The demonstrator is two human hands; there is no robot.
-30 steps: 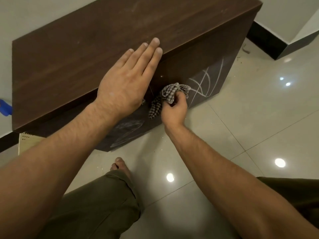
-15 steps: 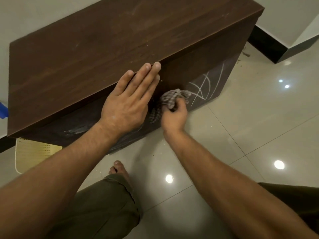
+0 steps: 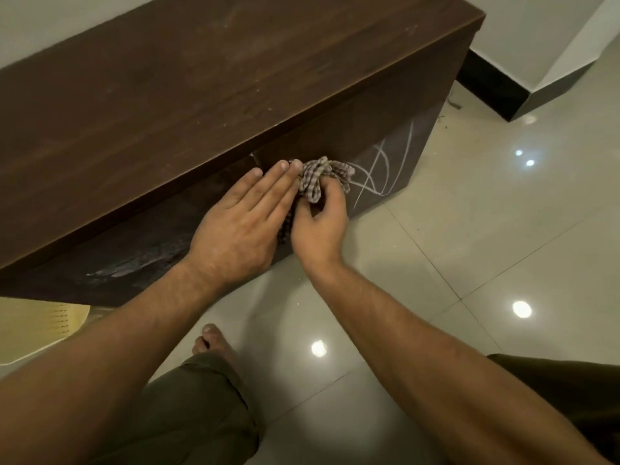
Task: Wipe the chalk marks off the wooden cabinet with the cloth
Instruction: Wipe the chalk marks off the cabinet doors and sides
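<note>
A dark brown wooden cabinet (image 3: 188,95) stands low against the wall. White chalk marks (image 3: 382,169) cross the right end of its front face, and a smeared chalk patch (image 3: 131,268) shows low on the left. My right hand (image 3: 318,223) is shut on a bunched checked cloth (image 3: 322,177), pressed to the front face just left of the chalk lines. My left hand (image 3: 241,223) lies flat with fingers together against the front face, its fingertips touching the cloth.
Glossy beige floor tiles (image 3: 486,246) spread to the right, with a black skirting and wall corner (image 3: 493,92) beyond the cabinet. A pale yellow perforated object (image 3: 37,327) lies at the lower left. My bare foot (image 3: 211,344) and olive trouser knees are below.
My left hand slid off the cabinet top and down onto the front face beside the cloth. My right hand with the cloth stayed just left of the chalk lines.
</note>
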